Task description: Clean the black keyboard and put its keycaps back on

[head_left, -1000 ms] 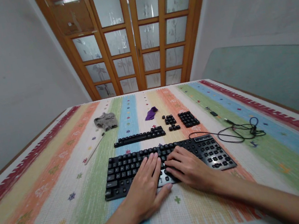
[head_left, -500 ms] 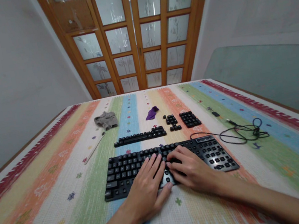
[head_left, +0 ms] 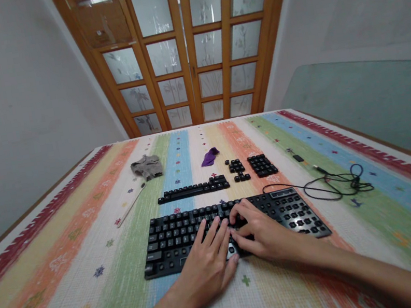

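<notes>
A black keyboard (head_left: 165, 243) lies across the table in front of me. Letter keycaps fill much of its left part, while the number-pad side and parts of the bottom row show bare switches. My left hand (head_left: 209, 258) rests on the keyboard's middle, fingers stretched out and slightly apart. Right beside it, my right hand (head_left: 258, 232) is curled over the keys, thumb and index finger brought close together. Whatever is between those fingertips is hidden or too small to make out. Behind the keyboard sit a row of loose keycaps (head_left: 192, 192), a small keycap cluster (head_left: 236, 166) and a number-pad block (head_left: 262, 165).
A grey cloth (head_left: 147, 167) and a purple cloth (head_left: 210, 157) lie farther back. A thin white brush (head_left: 131, 205) is at the left. The keyboard's black cable (head_left: 333, 188) coils at the right, near a small black adapter (head_left: 298, 158). A striped tablecloth (head_left: 106, 291) covers the table.
My right index finger has bent up more, and the hand has drawn into a tighter pinch. My left hand has shifted slightly, its fingers a little more spread. The keyboard stays in place.
</notes>
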`<state>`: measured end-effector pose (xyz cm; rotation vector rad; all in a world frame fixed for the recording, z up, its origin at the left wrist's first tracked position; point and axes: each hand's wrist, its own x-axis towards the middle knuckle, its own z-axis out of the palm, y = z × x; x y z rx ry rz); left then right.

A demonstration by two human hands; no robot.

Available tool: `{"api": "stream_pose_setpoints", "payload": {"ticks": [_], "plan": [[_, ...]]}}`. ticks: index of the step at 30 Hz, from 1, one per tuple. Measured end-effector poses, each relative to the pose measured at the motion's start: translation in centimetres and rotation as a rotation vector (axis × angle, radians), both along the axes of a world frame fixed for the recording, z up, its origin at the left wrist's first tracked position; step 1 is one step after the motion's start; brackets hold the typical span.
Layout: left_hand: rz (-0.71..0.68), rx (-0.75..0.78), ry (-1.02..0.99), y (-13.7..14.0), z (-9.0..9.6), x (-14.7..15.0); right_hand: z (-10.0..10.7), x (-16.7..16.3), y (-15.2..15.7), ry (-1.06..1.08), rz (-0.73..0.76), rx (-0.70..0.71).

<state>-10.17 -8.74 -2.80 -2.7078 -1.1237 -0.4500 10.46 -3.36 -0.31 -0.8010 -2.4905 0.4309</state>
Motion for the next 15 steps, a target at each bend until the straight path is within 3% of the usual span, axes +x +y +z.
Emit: {"api": "stream_pose_setpoints", "payload": {"ticks": [6,10,15], "plan": [[0.011,0.037,-0.018,0.0,-0.2,0.2,1.5,-0.5,1.8,0.004,0.027,0.023],[0.018,0.02,-0.014,-0.2,-0.1,0.2,2.4,-1.1,5.9,0.043,-0.054,0.06],[0.037,-0.04,-0.014,-0.3,-0.2,0.2,1.7,-2.7,12.2,-0.058,-0.152,0.035]]}}
